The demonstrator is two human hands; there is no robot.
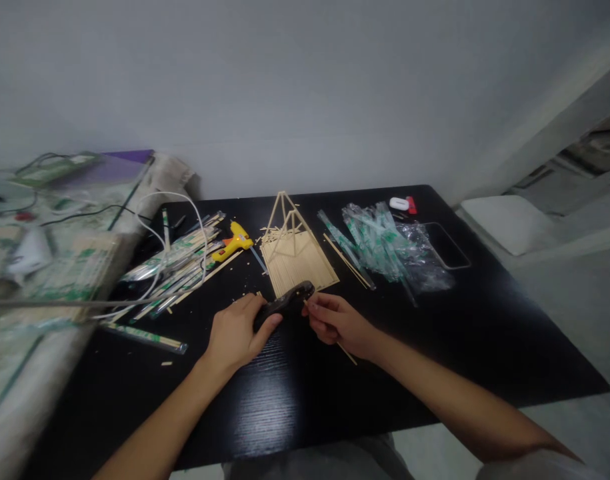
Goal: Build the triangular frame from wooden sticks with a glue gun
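My left hand (237,330) is closed around a dark hand tool (285,302), probably cutters, whose tip points right over the black table (459,347). My right hand (335,321) pinches a thin wooden stick (345,352) and holds its end at the tool's tip. Just behind both hands lies a flat panel of glued sticks (299,261) with a small stick frame (283,212) standing on its far end.
A yellow glue gun (233,242) with a white cord lies left of the panel, beside wrapped chopsticks (177,267). Empty clear wrappers (389,243) pile at the right, with a phone (447,245) and small white and red items behind. Clutter fills the left side.
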